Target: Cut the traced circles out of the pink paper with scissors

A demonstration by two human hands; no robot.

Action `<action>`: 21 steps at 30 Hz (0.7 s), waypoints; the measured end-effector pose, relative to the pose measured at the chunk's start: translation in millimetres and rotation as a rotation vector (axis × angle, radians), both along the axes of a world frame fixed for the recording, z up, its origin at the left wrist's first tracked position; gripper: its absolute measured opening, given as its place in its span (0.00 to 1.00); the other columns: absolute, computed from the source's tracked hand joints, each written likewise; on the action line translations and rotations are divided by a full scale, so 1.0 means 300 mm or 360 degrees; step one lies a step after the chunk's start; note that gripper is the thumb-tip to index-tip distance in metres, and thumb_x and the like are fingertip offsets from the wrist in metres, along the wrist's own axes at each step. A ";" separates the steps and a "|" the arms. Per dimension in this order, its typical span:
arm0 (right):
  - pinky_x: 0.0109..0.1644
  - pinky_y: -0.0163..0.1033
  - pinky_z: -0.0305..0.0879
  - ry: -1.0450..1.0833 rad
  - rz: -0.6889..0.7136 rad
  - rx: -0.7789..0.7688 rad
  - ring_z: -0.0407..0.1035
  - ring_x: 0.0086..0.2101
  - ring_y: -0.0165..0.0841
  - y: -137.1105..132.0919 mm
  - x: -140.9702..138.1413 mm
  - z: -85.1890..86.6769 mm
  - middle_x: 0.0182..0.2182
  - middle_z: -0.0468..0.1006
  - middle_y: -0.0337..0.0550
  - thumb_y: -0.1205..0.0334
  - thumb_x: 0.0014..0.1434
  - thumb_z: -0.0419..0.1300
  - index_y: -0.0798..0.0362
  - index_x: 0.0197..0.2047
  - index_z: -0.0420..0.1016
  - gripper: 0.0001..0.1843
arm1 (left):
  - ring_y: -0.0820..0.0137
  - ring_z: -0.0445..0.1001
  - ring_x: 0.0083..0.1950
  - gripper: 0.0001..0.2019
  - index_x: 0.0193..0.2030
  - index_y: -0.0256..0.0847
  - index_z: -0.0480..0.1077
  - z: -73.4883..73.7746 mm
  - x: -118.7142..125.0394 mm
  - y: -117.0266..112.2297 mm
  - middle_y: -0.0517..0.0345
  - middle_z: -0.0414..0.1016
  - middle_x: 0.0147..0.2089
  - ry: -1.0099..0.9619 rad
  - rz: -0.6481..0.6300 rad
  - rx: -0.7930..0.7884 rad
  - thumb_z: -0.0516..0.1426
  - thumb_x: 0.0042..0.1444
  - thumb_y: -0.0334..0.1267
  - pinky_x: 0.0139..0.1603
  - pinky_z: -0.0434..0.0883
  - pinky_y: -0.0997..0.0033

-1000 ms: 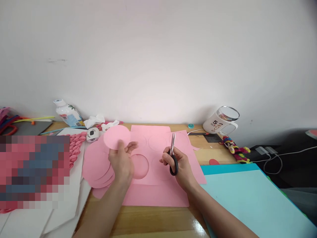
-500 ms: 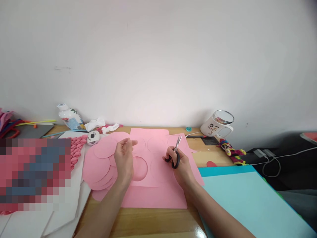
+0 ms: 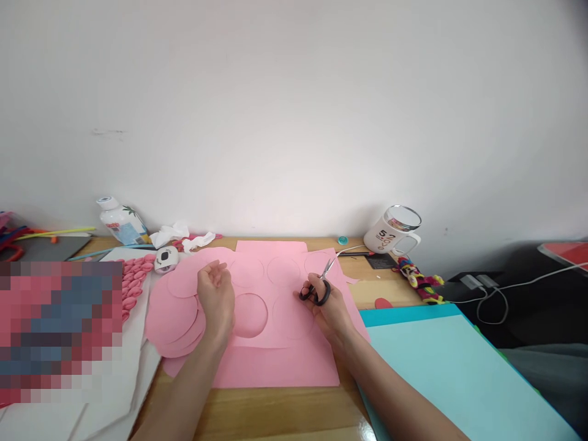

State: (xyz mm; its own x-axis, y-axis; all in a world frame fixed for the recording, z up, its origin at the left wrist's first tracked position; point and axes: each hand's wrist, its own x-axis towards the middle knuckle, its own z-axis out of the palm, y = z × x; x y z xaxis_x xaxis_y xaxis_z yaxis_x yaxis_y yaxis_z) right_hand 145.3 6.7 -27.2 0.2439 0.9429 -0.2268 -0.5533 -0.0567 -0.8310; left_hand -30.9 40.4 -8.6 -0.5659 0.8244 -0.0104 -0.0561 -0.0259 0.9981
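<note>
Small scissors [image 3: 327, 268] with black finger loops and silver blades are in my right hand [image 3: 331, 309], fingers through the loops, blades pointing up and slightly apart. Beneath it lies a pink paper sheet [image 3: 275, 340] marked with round outlines; one circle is cut out, leaving a hole. My left hand [image 3: 217, 300] hovers over the sheet's left side with loosely curled fingers, and nothing shows in it. Left of that hand, pink paper circles [image 3: 169, 312] overlap in a pile. More pink paper [image 3: 275, 370] lies under the cut sheet.
A white mug [image 3: 390, 229] stands at the back right beside a colourful figurine [image 3: 420, 278]. Light blue sheets [image 3: 413, 361] cover the right side. A white bottle [image 3: 122, 222], tissues [image 3: 169, 234] and a pixelated area over pink braided work [image 3: 136, 282] are at left.
My left hand has moved left, toward the pile, and its stretched finger has curled in. The right hand keeps the scissors, nearly in place. The view has shifted slightly.
</note>
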 end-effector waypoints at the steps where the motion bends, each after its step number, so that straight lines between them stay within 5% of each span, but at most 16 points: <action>1: 0.31 0.39 0.71 0.0013 0.0002 0.0003 0.60 0.25 0.29 0.000 0.000 0.000 0.24 0.63 0.38 0.60 0.47 0.64 0.55 0.22 0.68 0.10 | 0.67 0.68 0.50 0.12 0.40 0.42 0.63 0.002 -0.002 0.001 0.52 0.70 0.44 0.0006 0.0012 0.0008 0.55 0.46 0.31 0.53 0.63 0.60; 11: 0.31 0.38 0.70 0.0044 -0.0024 -0.0013 0.59 0.25 0.27 0.002 -0.007 -0.006 0.22 0.63 0.36 0.62 0.45 0.65 0.55 0.22 0.67 0.10 | 0.68 0.69 0.47 0.13 0.41 0.42 0.62 0.023 -0.044 0.035 0.56 0.69 0.40 -0.0022 0.0124 0.0030 0.54 0.46 0.33 0.49 0.66 0.58; 21: 0.30 0.37 0.69 0.0031 0.0025 -0.0015 0.60 0.25 0.27 0.002 -0.003 0.002 0.21 0.64 0.36 0.61 0.46 0.65 0.56 0.21 0.68 0.10 | 0.66 0.69 0.42 0.13 0.43 0.43 0.63 0.057 -0.083 0.036 0.57 0.67 0.37 0.0244 -0.0150 -0.0090 0.52 0.48 0.39 0.38 0.70 0.61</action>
